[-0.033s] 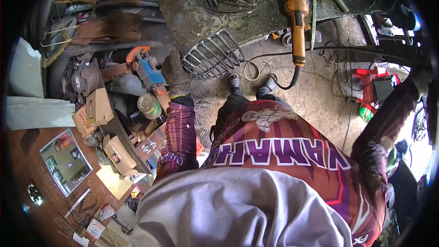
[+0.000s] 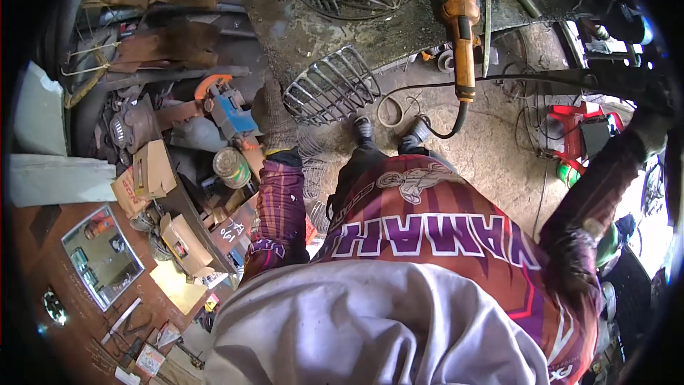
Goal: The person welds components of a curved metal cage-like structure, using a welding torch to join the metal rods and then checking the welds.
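My left hand (image 2: 274, 117), in a grey knitted glove, reaches to a cluttered shelf and lies beside a blue tool (image 2: 231, 115) with an orange part; its fingers are hidden. A round tin can (image 2: 231, 166) stands just below it. My right hand (image 2: 647, 132), also gloved, stretches far right under a dark bar (image 2: 570, 77); its grip is lost in shadow. An orange power tool (image 2: 458, 21) with a black cable lies on the dirty bench (image 2: 399, 36) ahead of me. My two shoes (image 2: 388, 132) stand on the concrete floor.
A wire fan guard (image 2: 331, 85) leans at the bench's edge. Cardboard boxes (image 2: 153, 169) and small parts crowd the shelf at left. A framed mirror (image 2: 103, 257) hangs lower left. A red case (image 2: 570, 115) sits on the floor at right.
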`<state>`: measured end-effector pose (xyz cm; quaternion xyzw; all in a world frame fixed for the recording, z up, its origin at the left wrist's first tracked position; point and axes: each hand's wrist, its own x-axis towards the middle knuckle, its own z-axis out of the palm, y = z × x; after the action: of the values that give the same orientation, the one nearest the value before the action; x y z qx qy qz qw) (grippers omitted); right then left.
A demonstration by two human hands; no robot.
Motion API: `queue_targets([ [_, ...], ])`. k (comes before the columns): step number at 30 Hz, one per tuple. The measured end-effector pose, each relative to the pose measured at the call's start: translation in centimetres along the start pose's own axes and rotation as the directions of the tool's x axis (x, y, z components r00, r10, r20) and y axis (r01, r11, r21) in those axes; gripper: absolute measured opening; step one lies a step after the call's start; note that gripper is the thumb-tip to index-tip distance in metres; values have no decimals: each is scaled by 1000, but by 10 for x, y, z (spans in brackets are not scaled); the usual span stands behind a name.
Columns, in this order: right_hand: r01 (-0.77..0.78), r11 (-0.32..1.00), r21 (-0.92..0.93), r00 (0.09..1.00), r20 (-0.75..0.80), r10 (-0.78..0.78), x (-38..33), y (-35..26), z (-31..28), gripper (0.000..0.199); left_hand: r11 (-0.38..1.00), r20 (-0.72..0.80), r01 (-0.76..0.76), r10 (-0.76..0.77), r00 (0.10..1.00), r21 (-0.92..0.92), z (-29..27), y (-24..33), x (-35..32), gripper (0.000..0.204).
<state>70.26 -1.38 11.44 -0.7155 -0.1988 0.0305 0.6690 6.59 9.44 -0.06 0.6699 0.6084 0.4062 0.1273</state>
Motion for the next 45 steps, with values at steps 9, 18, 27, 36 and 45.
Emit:
queue_targets([
  [9,41,984,-175,968,250,4,-239,-90,-2,33,773,462,304,-16,887,-557,2,-64,5,15],
  [18,-22,998,-65,908,416,47,-379,-116,13,61,948,410,180,-58,910,-264,-2,-41,9,32],
  [27,-201,959,-198,734,618,282,-443,-94,48,53,856,349,299,-152,925,-422,1,-59,4,39],
  [36,-26,915,-402,716,631,297,-451,-59,42,48,832,320,316,-178,931,-457,-5,-52,4,31],
  [45,-238,885,-401,692,569,444,-445,-43,27,35,954,304,61,32,952,-293,6,-77,3,26],
])
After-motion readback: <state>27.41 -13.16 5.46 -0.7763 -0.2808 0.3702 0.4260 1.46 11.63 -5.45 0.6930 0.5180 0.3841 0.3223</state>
